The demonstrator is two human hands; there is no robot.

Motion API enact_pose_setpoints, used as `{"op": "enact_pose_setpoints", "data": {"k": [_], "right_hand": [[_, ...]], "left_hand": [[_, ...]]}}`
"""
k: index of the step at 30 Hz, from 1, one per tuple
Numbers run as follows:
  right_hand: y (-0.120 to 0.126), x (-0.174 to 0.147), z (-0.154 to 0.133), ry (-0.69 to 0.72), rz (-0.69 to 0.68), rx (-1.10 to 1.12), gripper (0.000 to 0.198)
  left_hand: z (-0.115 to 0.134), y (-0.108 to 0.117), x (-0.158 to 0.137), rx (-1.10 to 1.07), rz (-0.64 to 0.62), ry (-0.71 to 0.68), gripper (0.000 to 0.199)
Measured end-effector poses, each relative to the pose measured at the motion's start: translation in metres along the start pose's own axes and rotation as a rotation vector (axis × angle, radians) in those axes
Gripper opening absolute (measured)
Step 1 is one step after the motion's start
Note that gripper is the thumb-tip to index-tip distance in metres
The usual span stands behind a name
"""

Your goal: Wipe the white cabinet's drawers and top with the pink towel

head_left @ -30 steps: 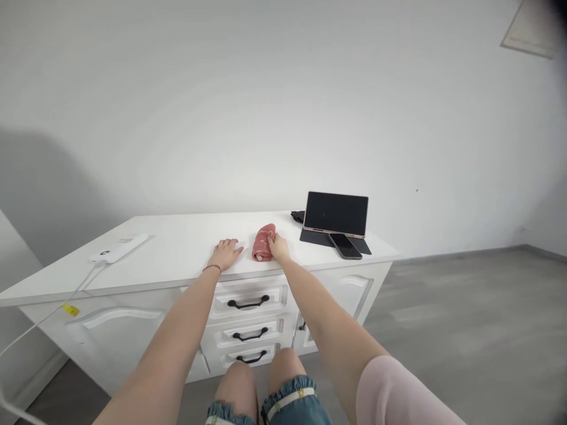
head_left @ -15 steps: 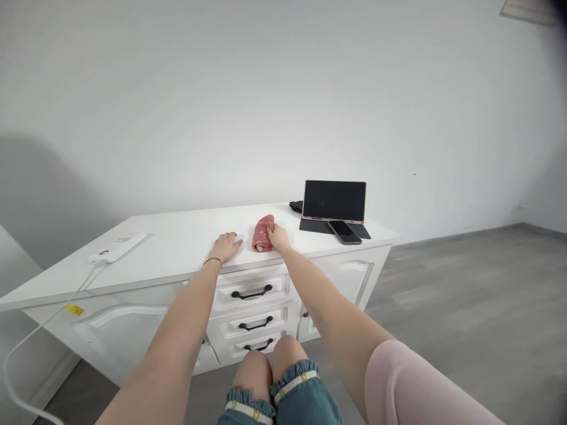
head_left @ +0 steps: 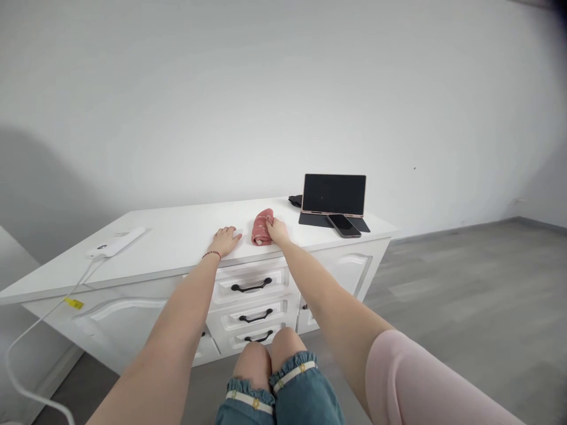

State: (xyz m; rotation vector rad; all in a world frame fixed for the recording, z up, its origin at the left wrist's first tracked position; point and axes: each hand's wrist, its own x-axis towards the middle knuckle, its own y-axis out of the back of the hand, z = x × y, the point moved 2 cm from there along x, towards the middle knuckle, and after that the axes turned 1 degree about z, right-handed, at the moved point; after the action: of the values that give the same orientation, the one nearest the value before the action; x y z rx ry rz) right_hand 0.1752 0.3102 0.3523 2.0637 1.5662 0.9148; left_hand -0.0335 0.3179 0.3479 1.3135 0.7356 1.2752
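Observation:
A folded red cloth with pale markings (head_left: pixel 261 229) lies on the white cabinet top (head_left: pixel 186 227). My right hand (head_left: pixel 277 231) grips its right side, the fingers closed on the fabric. To the left of the cloth, apart from it, my left hand (head_left: pixel 225 241) rests on the cabinet top with its fingers spread and nothing in them. A red bracelet (head_left: pixel 211 254) circles that wrist.
A tablet (head_left: pixel 333 195) stands propped in a dark cover at the right, with a phone (head_left: pixel 344 226) on the cover. Behind it lies a black item (head_left: pixel 295 200). At the left is a white power strip (head_left: pixel 116 242) with a cable hanging over the front edge.
The whole view has shifted slightly, so the cabinet appears a little higher. Both hands and the cloth hold nearly the same places on the cabinet top.

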Motion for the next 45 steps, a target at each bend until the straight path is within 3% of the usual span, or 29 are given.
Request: {"op": "enact_pose_setpoints", "data": {"k": [19, 38, 45], "right_hand": [[-0.002, 0.002, 0.005, -0.013, 0.021, 0.012, 0.044], [-0.001, 0.01, 0.023, -0.039, 0.099, 0.3, 0.042], [0.0, 0.009, 0.02, -0.037, 0.109, 0.388, 0.036]], "left_hand": [[0.001, 0.0, 0.0, -0.02, 0.002, 0.004, 0.052], [0.001, 0.0, -0.007, -0.067, 0.122, -0.117, 0.04], [-0.001, 0.003, -0.007, -0.238, 0.168, -0.142, 0.036]]}}
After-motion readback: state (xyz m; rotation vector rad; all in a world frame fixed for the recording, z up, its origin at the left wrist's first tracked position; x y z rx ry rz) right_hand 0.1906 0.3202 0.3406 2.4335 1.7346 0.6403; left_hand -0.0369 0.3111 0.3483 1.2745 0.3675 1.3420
